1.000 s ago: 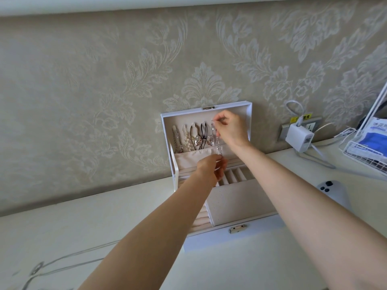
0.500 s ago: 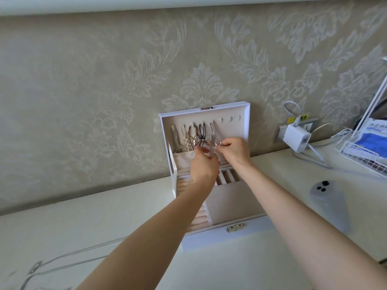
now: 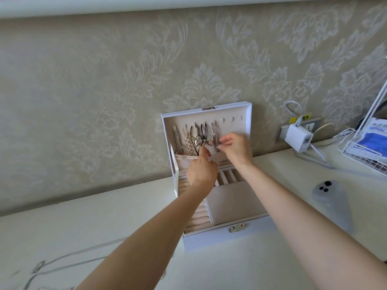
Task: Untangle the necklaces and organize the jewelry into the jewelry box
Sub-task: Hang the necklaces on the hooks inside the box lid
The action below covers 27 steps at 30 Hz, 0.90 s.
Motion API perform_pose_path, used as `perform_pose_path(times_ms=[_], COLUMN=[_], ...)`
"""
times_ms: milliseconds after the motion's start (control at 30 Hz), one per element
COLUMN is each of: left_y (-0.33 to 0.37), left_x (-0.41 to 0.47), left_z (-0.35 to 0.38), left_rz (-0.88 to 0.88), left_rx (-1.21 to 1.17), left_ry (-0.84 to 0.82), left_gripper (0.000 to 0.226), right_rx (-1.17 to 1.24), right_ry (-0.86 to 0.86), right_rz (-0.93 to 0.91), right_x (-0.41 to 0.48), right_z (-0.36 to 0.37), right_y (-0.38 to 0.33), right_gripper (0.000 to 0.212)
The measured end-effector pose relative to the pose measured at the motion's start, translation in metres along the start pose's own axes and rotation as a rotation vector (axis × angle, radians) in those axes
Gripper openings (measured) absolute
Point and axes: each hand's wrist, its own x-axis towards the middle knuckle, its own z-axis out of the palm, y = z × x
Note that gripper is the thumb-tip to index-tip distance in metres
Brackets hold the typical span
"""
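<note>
A white jewelry box (image 3: 247, 235) stands open against the wall, its lid (image 3: 249, 114) upright. Several necklaces hang from hooks inside the lid, among them a silver chain (image 3: 214, 132) and a black cord with bow pendants (image 3: 203, 141). My right hand (image 3: 235, 148) pinches the lower end of the silver chain in front of the lid. My left hand (image 3: 202, 169) holds open the edge of the lid's fabric pocket (image 3: 184, 160) just below. More silver chains (image 3: 62, 260) lie on the table at the lower left.
A white charger (image 3: 298, 138) is plugged into a wall socket at the right, its cable trailing on the table. A grey controller (image 3: 333, 197) lies to the right of the box. A white wire basket (image 3: 364, 155) stands at the far right edge.
My right hand came down from the top hooks to the lower end of the silver chain. My left hand rose to the pocket edge.
</note>
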Motion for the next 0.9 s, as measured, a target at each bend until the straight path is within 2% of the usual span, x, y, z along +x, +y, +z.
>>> perform_pose_path(times_ms=[167, 300, 400, 500, 700, 833, 900], left_y=[0.001, -0.01, -0.028, -0.048, -0.099, -0.136, -0.154], left_x=[-0.004, -0.014, -0.019, -0.025, -0.039, -0.056, -0.063], left_z=[-0.007, -0.014, -0.025, -0.047, -0.101, -0.123, -0.128], left_rz=[0.013, 0.026, 0.073, 0.142, 0.077, 0.01, -0.021], left_rx=[-0.063, -0.084, -0.081, -0.006, 0.012, 0.108, 0.193], left_ry=[0.017, -0.041, -0.118, -0.122, -0.073, -0.295, -0.419], left_gripper=[0.028, 0.021, 0.012, 0.009, 0.018, 0.022, 0.016], right_rx=[-0.069, -0.089, 0.011, 0.05, 0.128, 0.135, 0.108], right_ry=[0.057, 0.115, -0.013, -0.133, -0.394, -0.618, -0.698], right_rz=[-0.035, -0.083, -0.047, -0.053, -0.068, -0.015, 0.015], right_x=[-0.011, -0.03, -0.049, -0.07, -0.113, -0.141, -0.153], right_z=[0.003, 0.003, 0.011, 0.022, 0.041, 0.059, 0.072], right_y=[0.004, 0.0, -0.012, -0.027, -0.062, -0.078, -0.08], right_gripper=[0.016, 0.012, 0.012, 0.01, 0.004, 0.009, 0.015])
